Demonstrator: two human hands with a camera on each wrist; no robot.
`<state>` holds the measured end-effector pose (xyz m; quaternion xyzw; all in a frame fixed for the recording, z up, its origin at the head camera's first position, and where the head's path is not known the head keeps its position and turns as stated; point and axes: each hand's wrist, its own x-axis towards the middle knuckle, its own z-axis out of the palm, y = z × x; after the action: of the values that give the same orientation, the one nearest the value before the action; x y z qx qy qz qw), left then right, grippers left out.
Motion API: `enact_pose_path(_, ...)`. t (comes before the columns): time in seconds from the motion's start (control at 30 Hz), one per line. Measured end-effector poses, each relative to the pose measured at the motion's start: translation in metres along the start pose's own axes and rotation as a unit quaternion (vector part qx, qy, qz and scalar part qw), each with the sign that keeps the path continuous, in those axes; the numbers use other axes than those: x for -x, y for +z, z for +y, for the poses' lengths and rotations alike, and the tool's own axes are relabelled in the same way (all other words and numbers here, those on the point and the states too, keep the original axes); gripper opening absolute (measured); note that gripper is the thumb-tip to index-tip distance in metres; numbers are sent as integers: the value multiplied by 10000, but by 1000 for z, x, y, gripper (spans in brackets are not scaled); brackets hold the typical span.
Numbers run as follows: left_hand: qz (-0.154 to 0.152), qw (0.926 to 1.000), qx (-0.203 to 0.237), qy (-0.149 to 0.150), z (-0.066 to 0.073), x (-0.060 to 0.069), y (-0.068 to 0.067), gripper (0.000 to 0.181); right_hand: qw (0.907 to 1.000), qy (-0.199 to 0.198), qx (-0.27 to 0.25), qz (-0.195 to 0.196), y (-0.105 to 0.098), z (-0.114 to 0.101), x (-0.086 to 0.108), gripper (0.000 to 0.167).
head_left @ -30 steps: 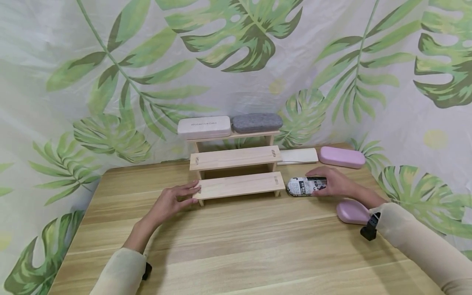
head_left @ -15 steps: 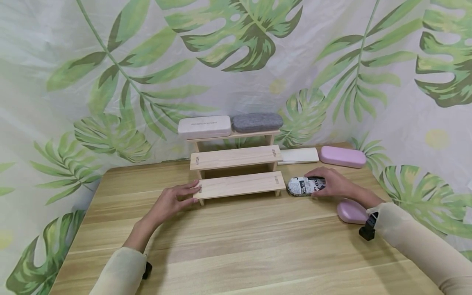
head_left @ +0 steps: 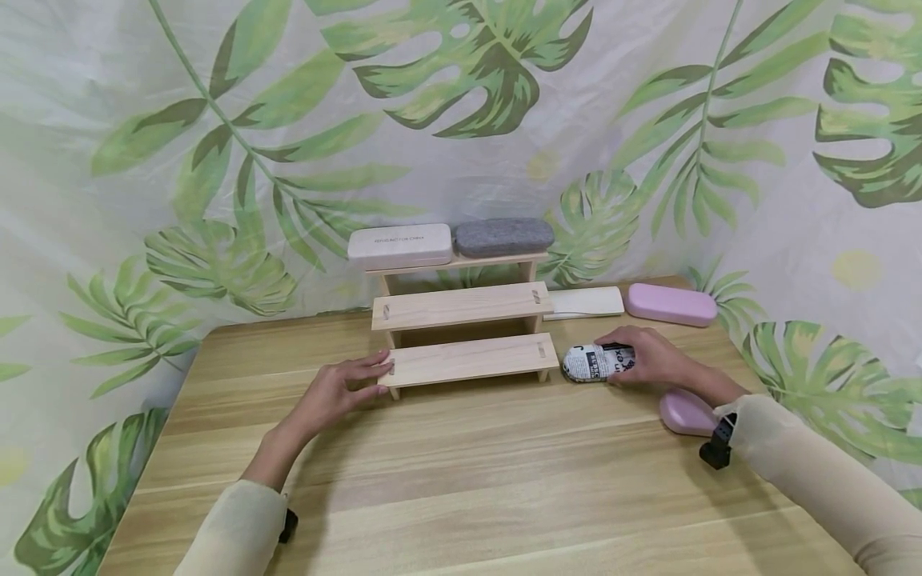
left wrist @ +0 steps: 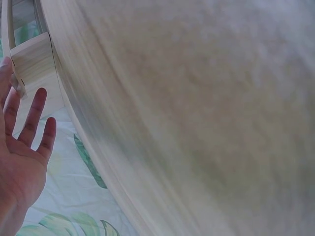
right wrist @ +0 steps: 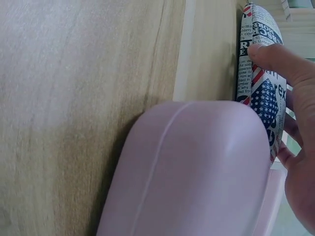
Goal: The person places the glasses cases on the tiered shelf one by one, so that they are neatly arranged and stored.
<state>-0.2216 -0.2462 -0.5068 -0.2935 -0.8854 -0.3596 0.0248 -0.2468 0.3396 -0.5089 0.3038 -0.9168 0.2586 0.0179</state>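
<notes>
A three-tier wooden display stand (head_left: 468,362) stands on the table. My left hand (head_left: 334,396) touches the left end of its lowest tier; in the left wrist view, several fingers (left wrist: 33,115) stretch out straight beside the pale wood. To the right of the stand lies a newspaper-print glasses case (head_left: 592,363), its right part covered by my right hand (head_left: 648,358). In the right wrist view, my thumb (right wrist: 278,58) presses on the near side of that case (right wrist: 266,83) and the other fingers curl behind it. The case appears to rest on the table.
White (head_left: 399,246) and grey (head_left: 504,238) glasses cases sit on the top tier. A flat white case (head_left: 585,303) and a pink case (head_left: 671,305) lie at the back right. Another pink case (head_left: 684,413) lies below my right wrist. A leaf-print cloth (head_left: 461,160) hangs behind the table.
</notes>
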Motion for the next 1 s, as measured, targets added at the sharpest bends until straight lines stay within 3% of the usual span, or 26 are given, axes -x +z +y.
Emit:
enact_pose_path(0.5,-16,10000,-38,15,-1,0,1,42,9994,-225,142,213,-2,0,-1,65)
enact_pose_path(1.0,2,10000,54,-12,3,1,0,42,9977,-415,283,445,-26,-13,-7,65)
